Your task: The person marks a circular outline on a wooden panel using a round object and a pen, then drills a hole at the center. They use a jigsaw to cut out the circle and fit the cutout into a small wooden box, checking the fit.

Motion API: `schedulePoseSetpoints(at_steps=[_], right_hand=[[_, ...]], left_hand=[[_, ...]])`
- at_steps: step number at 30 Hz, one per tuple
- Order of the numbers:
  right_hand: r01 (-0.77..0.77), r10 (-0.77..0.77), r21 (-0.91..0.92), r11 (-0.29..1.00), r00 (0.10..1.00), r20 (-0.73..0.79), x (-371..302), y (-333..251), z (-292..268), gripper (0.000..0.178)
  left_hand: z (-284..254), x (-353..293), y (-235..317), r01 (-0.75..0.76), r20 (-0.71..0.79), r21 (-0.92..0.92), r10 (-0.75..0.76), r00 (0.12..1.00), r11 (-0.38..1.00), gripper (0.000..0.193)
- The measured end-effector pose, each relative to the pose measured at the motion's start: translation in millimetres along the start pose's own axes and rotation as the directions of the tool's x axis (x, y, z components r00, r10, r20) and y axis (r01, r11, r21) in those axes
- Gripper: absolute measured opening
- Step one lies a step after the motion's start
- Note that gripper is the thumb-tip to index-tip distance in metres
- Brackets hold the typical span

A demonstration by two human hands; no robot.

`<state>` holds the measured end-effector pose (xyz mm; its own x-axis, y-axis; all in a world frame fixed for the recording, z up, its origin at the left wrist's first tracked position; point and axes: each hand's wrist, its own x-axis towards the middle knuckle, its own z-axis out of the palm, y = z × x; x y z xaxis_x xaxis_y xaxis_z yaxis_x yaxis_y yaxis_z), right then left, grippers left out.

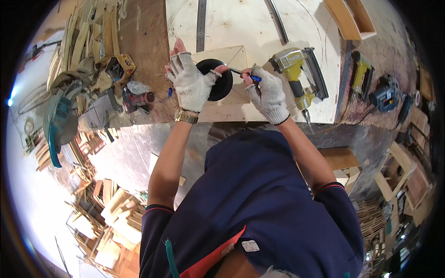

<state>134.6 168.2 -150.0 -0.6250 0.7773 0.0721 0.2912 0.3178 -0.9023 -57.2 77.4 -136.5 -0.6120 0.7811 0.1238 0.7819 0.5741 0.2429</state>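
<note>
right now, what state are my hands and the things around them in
Left hand: gloved, fingers spread, thumb over black disc
Right hand: gloved, closed on pen
Pen: held, pointing toward disc
Black disc: partly covered by left hand
Metal ruler: lying flat
Yellow nail gun: lying down, not held

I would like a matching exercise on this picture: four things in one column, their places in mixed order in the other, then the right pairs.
Things:
1. black disc
2. pen
3. metal ruler
4. larger yellow nail gun

Places:
A. near the picture's top edge
B. held in the right hand
C. just to the right of the right hand
D. partly covered by the left hand

Pairs: 1-D, 2-B, 3-A, 4-C
</note>
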Motion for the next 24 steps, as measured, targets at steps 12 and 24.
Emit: schedulePoseSetpoints(at_steps=[12,24], right_hand=[[-0.004,-0.031,-0.097,0.995,0.935,-0.353,-54,-20,43,0.013],[0.014,-0.083,-0.138,0.990,0.856,-0.510,-86,-23,90,0.009]], left_hand=[[6,6,0,-0.024,-0.033,-0.088,0.021,0.999,0.996,0.133],[14,13,1,-0.006,0.029,-0.135,0.009,1.000,0.991,0.139]])
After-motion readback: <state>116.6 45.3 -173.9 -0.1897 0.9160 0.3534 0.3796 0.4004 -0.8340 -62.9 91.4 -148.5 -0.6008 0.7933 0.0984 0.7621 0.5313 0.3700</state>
